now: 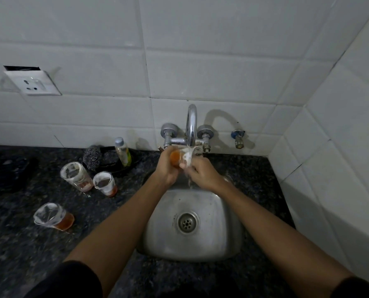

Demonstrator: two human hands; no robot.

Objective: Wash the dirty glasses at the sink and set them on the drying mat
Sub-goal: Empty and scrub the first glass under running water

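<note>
Under the running tap (191, 125) both my hands hold a glass (178, 158) with an orange base, lying sideways over the steel sink (222, 222). My left hand (165, 168) grips its base end. My right hand (200, 173) curls around its mouth end, where water and foam spill down. On the dark counter to the left stand three dirty glasses: a tall one (76, 176), a shorter one (105, 183) beside it, and one (52, 216) nearer me.
A steel scrubber (92, 157) and a small bottle (122, 150) sit on a dark dish behind the glasses. A dark object (7, 171) lies at the counter's far left. A wall socket (32, 82) is above. A tiled wall closes the right side.
</note>
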